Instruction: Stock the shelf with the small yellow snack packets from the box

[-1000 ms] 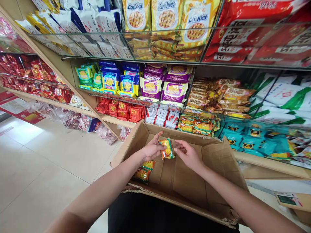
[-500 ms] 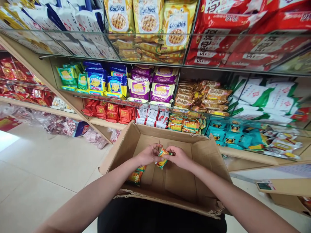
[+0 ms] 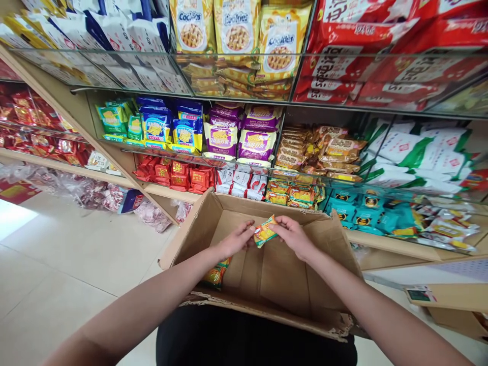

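Over an open cardboard box (image 3: pixel 282 274), my right hand (image 3: pixel 293 236) pinches the right end of a small orange, yellow and green snack packet (image 3: pixel 265 231). The fingers of my left hand (image 3: pixel 237 239) are closed on the packet's left end. The packet is tilted, its right end higher. Inside the box at the left lie a few similar packets (image 3: pixel 216 274), partly covered by my left forearm.
Just behind the box, a low shelf holds similar orange packets (image 3: pixel 292 194), red packets (image 3: pixel 181 175) and teal packets (image 3: pixel 358 211). Glass-fronted shelves with larger bags (image 3: pixel 234 30) rise above. Plastic-wrapped goods (image 3: pixel 102 195) lie on the floor at left.
The packet has turned from nearly upright to a slanted, flatter position and moved slightly up and right with my hands. The view has shifted a little.
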`<state>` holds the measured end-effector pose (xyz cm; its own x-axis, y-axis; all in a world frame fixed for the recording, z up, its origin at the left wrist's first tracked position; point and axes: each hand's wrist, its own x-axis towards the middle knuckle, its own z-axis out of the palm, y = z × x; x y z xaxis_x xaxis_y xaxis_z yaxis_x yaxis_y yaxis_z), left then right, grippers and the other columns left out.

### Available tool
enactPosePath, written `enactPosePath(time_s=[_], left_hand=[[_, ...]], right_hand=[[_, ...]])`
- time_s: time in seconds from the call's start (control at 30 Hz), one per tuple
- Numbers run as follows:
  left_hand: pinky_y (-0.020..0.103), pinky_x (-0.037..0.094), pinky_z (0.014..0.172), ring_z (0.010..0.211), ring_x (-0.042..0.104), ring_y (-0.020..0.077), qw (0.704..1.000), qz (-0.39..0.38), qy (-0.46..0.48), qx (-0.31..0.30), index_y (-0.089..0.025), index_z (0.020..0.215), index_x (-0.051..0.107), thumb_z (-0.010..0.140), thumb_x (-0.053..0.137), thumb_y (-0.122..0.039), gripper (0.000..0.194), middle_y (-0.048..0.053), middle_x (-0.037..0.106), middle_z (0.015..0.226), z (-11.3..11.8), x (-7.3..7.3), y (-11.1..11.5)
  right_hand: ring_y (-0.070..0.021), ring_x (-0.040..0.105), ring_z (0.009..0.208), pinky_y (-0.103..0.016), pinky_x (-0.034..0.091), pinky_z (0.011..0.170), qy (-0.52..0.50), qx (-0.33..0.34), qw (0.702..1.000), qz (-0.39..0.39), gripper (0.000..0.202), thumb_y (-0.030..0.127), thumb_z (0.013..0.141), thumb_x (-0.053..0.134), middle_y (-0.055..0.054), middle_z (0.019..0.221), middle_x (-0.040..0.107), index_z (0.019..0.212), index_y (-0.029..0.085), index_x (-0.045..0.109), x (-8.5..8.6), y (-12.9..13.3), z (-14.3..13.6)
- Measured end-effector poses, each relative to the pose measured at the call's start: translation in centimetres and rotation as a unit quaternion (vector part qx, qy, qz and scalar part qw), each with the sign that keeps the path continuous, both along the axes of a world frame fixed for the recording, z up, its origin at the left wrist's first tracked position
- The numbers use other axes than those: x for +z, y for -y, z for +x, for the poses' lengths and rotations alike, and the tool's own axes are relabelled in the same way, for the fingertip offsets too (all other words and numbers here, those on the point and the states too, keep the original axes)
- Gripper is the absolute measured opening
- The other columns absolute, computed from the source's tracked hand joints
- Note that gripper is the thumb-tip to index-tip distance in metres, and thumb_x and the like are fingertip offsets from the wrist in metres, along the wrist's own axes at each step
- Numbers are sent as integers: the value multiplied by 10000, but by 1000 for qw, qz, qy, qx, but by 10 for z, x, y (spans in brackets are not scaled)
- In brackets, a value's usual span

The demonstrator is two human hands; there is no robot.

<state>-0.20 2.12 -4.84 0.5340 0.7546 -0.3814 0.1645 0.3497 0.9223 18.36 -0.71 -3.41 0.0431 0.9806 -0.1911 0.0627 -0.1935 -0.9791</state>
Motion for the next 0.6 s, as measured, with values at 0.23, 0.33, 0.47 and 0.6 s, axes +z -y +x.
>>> enactPosePath(time_s=[0.23,0.33,0.47,0.6], left_hand=[[419,149,1043,1253,317,266,903,84,-100,-408,-291,1069,607,670,612,-436,424,30,532,1223,-3,16,48],[424,122,1056,1265,296,232,835,77,-85,-538,-304,1165,523,797,456,-386,383,3,514,1240,-2,32,57],[397,158,1059,1260,295,225,778,72,-109,-614,-248,1291,350,858,300,-362,450,16,424,1312,-9,50,55],[270,365,947,1164,448,176,790,26,-131,-598,-268,1242,428,840,335,-409,437,-47,478,1264,-20,60,52]], right_hand=[[-115,507,630,-233,468,524,-2,-204,972,118,416,429,519,726,16,705,548,781,183,518,30,-21,69],[-127,540,674,-235,470,539,24,-254,959,127,453,431,509,732,-13,772,584,832,179,538,31,-18,100],[-146,563,680,-269,479,582,31,-281,954,103,424,435,521,722,-16,754,590,807,184,534,16,-3,121],[-185,584,784,-349,478,726,36,-245,964,92,410,456,580,680,-43,847,609,848,197,510,-9,7,111]])
